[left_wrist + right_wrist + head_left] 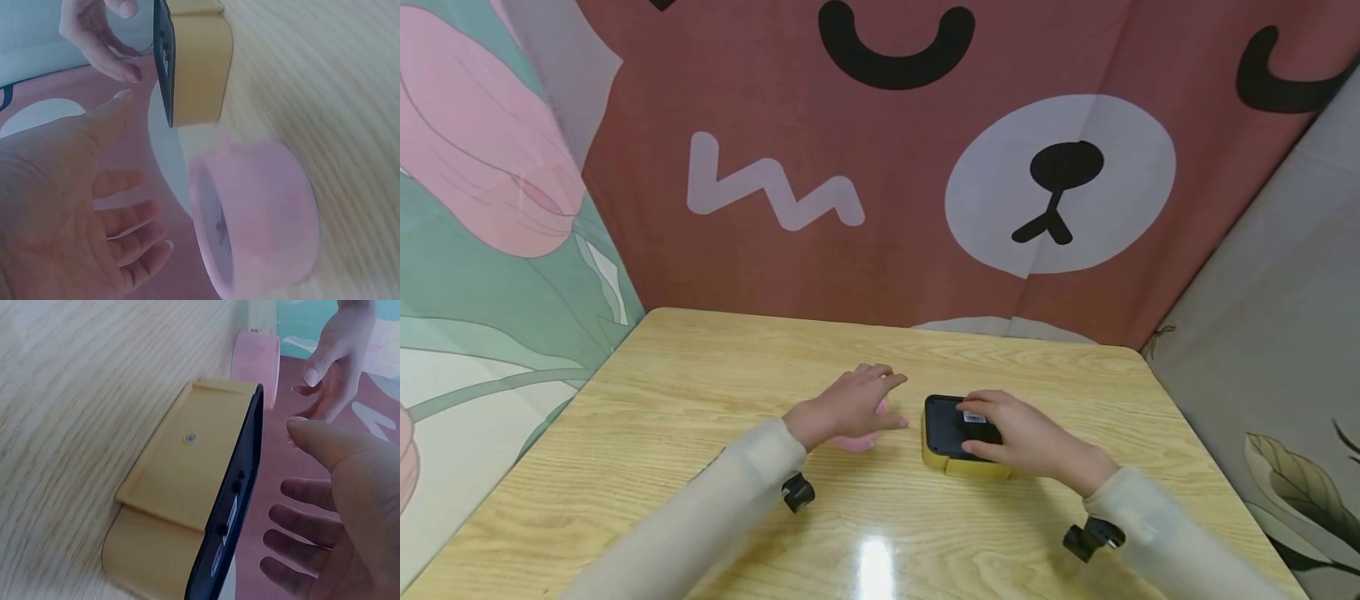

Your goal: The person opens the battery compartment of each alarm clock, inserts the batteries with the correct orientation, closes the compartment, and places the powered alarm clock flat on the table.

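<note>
Left hand (853, 402): fingers apart, extended and relaxed, with the thumb spread away from them. The hand is positioned palm down over the pink round object (856, 443). The left wrist view shows a gap between the fingers and this object; the fingers hold nothing.

Right hand (1026, 433): fingers apart, slightly bent and relaxed, thumb separated. The hand is positioned above the yellow box (951, 437). The right wrist view shows the fingers clear of the box; nothing is gripped.

Pink round object: located on the worktop (737, 358), directly below the left fingers and to the left of the right fingers. A pale face with a dark mark at its centre is directed upward. A small tab (225, 140) projects from the side wall.

Yellow box: located on the worktop, below the right fingers and to the right of the left fingertips, near the pink round object but not touching it. The dark upper face carries a white label (974, 417), adjacent to the right fingers. A small round metallic fitting (190, 437) is set in one side wall.

Beyond the fingers of both hands: a reddish-brown printed cloth (887, 150), behind the worktop's far edge.
</note>
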A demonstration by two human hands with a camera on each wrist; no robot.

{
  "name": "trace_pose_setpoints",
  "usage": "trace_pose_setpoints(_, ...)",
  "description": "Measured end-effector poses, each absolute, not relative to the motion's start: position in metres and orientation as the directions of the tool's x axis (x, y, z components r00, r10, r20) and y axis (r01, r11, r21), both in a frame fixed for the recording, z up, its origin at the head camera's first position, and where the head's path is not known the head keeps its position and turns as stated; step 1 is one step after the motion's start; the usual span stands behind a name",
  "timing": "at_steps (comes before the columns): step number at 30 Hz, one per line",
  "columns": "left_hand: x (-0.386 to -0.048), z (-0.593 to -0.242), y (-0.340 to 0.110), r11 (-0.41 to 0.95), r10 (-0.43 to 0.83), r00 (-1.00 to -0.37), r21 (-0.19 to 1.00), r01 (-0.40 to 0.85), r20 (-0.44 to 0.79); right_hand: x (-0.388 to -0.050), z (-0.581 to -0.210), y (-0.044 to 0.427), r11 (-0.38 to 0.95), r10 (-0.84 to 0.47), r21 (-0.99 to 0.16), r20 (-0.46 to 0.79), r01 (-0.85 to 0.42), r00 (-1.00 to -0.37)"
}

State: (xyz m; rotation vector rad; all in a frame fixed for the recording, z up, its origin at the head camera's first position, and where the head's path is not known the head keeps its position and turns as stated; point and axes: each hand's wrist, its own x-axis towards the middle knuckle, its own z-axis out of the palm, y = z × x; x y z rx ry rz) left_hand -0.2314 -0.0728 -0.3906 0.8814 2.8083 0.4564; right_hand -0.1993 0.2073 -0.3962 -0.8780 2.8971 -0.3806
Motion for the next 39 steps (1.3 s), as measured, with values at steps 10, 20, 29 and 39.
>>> trace_pose_setpoints(10,-0.228,-0.386,-0.092,0.764,0.599,-0.796,0.361,0.535,-0.089,-0.197,-0.397,0.192,0.783,-0.596,-0.245,-0.034,-0.572,-0.802)
trace_pose_setpoints(20,-0.227,-0.392,-0.106,0.752,0.618,-0.779,0.371,0.545,-0.109,-0.197,-0.399,0.181,0.78,-0.609,-0.226,-0.061,-0.584,-0.791)
trace_pose_setpoints(29,-0.227,-0.396,-0.102,0.77,0.615,-0.779,0.309,0.558,-0.125,-0.197,-0.395,0.171,0.768,-0.626,-0.219,-0.056,-0.602,-0.778)
trace_pose_setpoints(39,-0.225,-0.399,-0.098,0.808,0.585,-0.799,0.191,0.557,-0.14,-0.198,-0.395,0.168,0.762,-0.632,-0.221,-0.052,-0.608,-0.773)
